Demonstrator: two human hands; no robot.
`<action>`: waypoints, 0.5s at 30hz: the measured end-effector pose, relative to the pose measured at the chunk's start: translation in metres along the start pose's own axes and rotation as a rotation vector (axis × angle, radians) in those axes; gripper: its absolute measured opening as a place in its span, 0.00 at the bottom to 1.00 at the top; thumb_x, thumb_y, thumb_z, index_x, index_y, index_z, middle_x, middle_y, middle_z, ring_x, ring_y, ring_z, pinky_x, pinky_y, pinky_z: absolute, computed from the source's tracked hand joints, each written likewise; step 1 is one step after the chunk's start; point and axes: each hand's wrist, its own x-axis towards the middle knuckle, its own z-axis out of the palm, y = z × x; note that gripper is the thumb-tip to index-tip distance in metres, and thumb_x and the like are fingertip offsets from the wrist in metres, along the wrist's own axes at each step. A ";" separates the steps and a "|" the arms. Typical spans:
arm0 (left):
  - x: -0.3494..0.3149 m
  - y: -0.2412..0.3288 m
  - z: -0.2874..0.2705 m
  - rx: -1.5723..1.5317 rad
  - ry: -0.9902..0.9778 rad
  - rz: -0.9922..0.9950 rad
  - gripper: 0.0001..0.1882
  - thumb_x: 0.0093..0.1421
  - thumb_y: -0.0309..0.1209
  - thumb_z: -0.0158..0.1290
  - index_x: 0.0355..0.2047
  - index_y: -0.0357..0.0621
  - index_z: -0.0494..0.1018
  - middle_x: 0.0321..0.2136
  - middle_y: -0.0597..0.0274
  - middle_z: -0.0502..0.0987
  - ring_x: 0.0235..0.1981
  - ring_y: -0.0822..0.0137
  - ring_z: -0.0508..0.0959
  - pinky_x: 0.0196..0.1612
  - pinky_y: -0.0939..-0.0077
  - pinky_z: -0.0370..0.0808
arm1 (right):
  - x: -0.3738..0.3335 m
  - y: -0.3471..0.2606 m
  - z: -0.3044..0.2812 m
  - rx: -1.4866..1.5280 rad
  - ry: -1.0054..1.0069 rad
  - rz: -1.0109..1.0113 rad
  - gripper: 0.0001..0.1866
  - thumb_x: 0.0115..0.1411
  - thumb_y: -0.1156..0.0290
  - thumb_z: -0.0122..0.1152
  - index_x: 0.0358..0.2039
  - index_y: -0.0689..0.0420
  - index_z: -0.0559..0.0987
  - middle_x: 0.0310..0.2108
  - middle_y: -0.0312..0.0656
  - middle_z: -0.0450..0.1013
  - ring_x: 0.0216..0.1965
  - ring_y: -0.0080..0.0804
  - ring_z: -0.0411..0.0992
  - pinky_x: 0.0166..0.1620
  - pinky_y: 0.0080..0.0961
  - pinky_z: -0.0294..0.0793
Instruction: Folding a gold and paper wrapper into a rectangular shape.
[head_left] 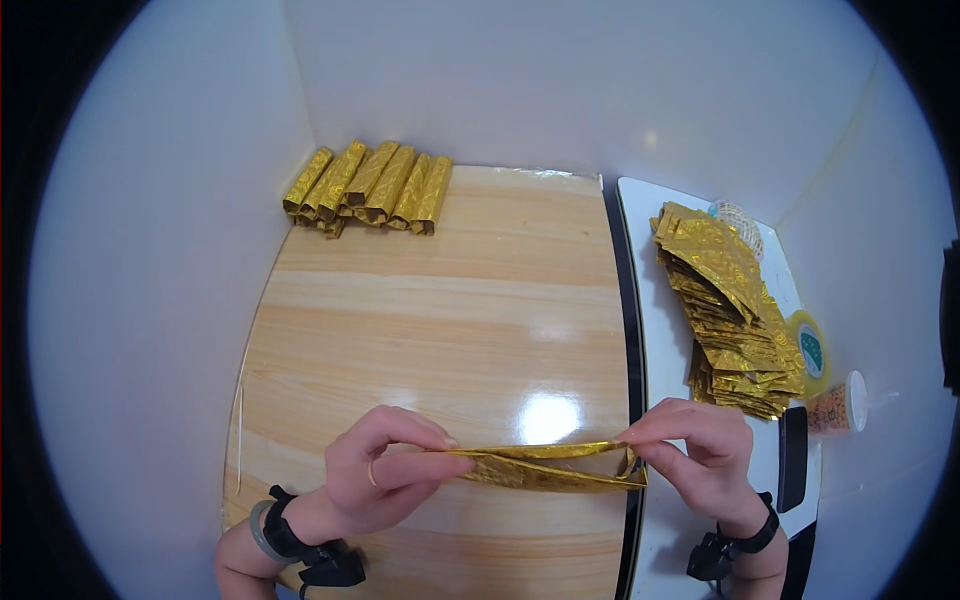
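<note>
Fingers of both hands pinch a gold foil-paper sleeve (560, 480) in the head view, near the lower edge of the picture and above the right part of a wood-grained tabletop (450, 320). The sleeve is long and narrow, its long axis running left to right across the person's front, almost level, with the right end a little lower along its near edge. Its left end points to the left hand (390, 470), whose fingertips close narrowly on it; one finger there wears a ring (373, 473). The other end points right and stands open, the far and near layers parted by a slim gap that widens that way. The right hand (700, 450) grips the far layer's edge near this mouth between its fingertips, just beside the dark strip (633, 360) along the tabletop.

At the far left corner lie gold tubes (370, 185) in a heap, their long axes tilted from lower left to upper right, open ends toward the person. On the white surface (662, 330) to the right, a pile of flat gold pieces (725, 310) fans toward the person. Beside it are a woven ball (742, 225), a tape roll (810, 350), a patterned cup (828, 408) tipped rightward and a dark flat object (793, 458). Black straps (285, 525) circle both wrists
</note>
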 end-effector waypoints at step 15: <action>0.000 0.003 0.003 0.089 0.005 0.025 0.22 0.44 0.10 0.58 0.39 0.44 0.82 0.33 0.62 0.71 0.31 0.69 0.76 0.30 0.80 0.76 | -0.002 -0.005 0.004 -0.159 0.073 -0.039 0.11 0.52 0.79 0.67 0.38 0.61 0.83 0.31 0.42 0.80 0.31 0.34 0.78 0.34 0.22 0.75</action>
